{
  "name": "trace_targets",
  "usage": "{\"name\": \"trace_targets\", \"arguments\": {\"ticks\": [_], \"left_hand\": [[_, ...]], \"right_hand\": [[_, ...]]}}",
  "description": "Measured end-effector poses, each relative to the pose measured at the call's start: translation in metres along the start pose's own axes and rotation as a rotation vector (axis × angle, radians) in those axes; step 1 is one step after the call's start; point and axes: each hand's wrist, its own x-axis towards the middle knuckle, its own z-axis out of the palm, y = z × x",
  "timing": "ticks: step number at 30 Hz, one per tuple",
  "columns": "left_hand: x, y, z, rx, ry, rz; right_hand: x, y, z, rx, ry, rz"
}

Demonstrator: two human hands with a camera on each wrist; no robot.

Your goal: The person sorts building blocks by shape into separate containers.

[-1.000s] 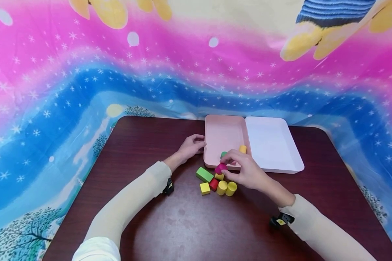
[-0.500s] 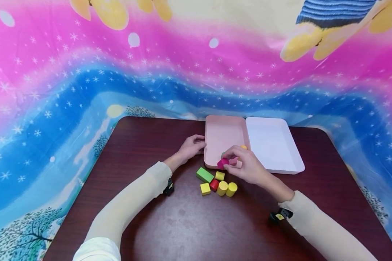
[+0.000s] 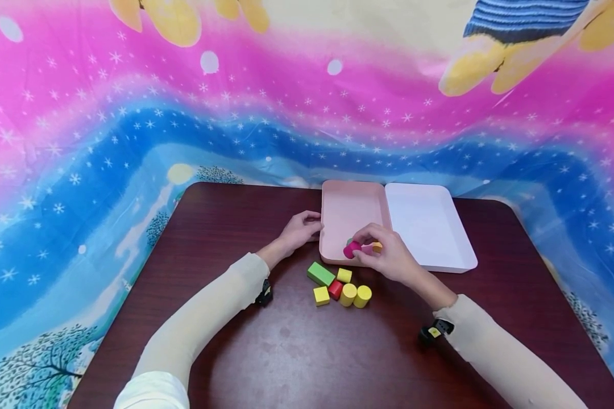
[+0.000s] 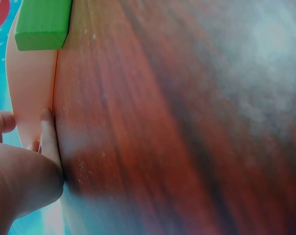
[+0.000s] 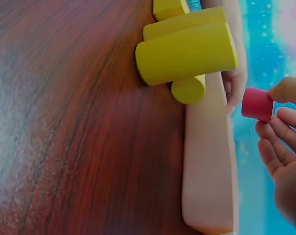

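Observation:
My right hand (image 3: 386, 253) pinches a short magenta cylinder block (image 3: 352, 250) between thumb and fingertips, above the near end of the pink tray (image 3: 353, 207). The right wrist view shows this cylinder (image 5: 257, 104) held by one end, higher than the tray rim. At the tray's left side, my left hand (image 3: 299, 228) touches the outer wall, one finger (image 4: 49, 132) lying straight along it. Behind my right fingers, a green block (image 3: 349, 242) and an orange-yellow block (image 3: 377, 247) in the tray are partly hidden.
In front of the tray lie a green rectangular block (image 3: 320, 274), a small yellow cylinder (image 3: 344, 275), a red block (image 3: 335, 290) and a yellow cube (image 3: 321, 296). Two yellow cylinders (image 3: 348, 295) stand beside them. A white tray (image 3: 427, 221) adjoins the pink one on the right.
My right hand has carried the magenta cylinder up and slightly right, from over the small yellow cylinder to above the pink tray. The left hand has stayed at the tray wall.

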Motion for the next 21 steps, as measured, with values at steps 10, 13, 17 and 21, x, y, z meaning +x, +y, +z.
{"name": "trace_targets", "arguments": {"ticks": [10,13,17,21], "left_hand": [[0.0,0.002,0.0,0.006,-0.001,-0.003],[0.0,0.002,0.0,0.009,0.001,-0.005],[-0.001,0.001,0.001,0.006,0.001,-0.006],[-0.001,0.0,0.001,0.008,-0.001,-0.002]], "right_hand": [[0.0,0.012,0.002,-0.035,0.011,0.077],[-0.001,0.015,0.002,-0.042,0.012,0.079],[-0.003,0.019,0.002,-0.059,0.015,0.081],[-0.006,0.022,0.004,-0.069,0.011,0.094]]}}
